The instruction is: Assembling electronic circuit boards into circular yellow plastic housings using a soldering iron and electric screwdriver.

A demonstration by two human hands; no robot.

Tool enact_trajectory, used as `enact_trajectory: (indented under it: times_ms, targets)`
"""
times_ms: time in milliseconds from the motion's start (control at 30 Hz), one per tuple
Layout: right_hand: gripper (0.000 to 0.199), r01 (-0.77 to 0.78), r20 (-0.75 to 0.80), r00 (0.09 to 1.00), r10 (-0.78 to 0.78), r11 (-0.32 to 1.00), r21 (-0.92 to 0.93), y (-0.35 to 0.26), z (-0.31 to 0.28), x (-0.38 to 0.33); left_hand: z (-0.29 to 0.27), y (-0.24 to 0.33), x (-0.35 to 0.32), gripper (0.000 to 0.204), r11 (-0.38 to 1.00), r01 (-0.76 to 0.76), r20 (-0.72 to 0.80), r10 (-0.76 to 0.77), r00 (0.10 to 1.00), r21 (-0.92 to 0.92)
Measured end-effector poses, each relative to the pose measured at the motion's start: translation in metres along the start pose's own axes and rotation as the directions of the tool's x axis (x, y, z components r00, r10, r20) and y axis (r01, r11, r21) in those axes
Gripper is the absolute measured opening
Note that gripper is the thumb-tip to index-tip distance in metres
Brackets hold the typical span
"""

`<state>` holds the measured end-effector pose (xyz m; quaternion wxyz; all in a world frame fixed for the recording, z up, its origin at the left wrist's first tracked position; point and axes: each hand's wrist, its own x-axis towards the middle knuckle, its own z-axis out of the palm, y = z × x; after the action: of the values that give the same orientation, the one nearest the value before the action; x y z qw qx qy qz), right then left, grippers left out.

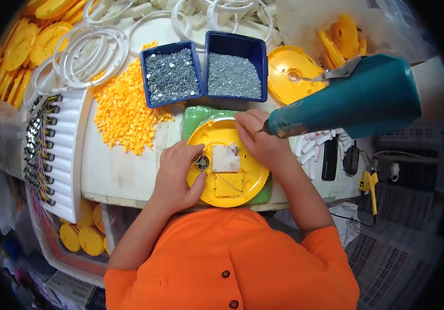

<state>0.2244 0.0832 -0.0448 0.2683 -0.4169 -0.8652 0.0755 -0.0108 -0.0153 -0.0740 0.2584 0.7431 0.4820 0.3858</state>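
Note:
A round yellow plastic housing lies open side up on a green pad in front of me. Inside it are a white square box, a yellow rectangular cover, thin wires and a small round black part. My left hand grips the housing's left rim, thumb and forefinger bent in around the black part. My right hand is closed over the upper right rim, its fingertips partly hidden. Just above that hand is the tip of a teal power screwdriver.
Two blue bins of small metal parts stand behind the housing, beside a heap of small yellow pieces. White rings lie at back left. A white foam tray holds wired parts. A yellow-handled tool hangs at right.

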Motion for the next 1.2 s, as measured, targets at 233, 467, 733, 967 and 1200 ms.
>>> enact_trajectory:
  times_ms: [233,467,733,967,1200]
  targets:
    - [0.027,-0.236,-0.245,0.954,0.174,0.939,-0.251,0.079,-0.015,-0.033,0.001,0.0,-0.005,0.056,0.999,0.032,-0.029,-0.032,0.999,0.003]
    - [0.011,-0.212,-0.237,0.965,0.112,0.865,-0.455,0.087,-0.028,-0.009,-0.001,0.002,-0.005,0.058,0.998,0.065,-0.002,-0.065,0.998,-0.016]
    - [0.014,-0.21,-0.442,0.894,0.078,0.943,-0.258,0.051,-0.13,-0.021,-0.036,0.012,0.011,0.047,0.992,-0.061,-0.153,0.045,0.987,-0.107]
    - [0.014,0.001,-0.06,0.998,0.029,0.897,0.442,-0.033,-0.203,-0.064,-0.032,0.042,0.042,0.079,0.297,0.58,0.564,-0.144,0.813,-0.759]
    - [0.007,-0.024,0.063,0.997,-0.04,0.622,0.782,-0.012,-0.156,-0.043,-0.033,0.065,0.045,0.064,-0.163,0.564,0.586,-0.287,0.757,-0.809]
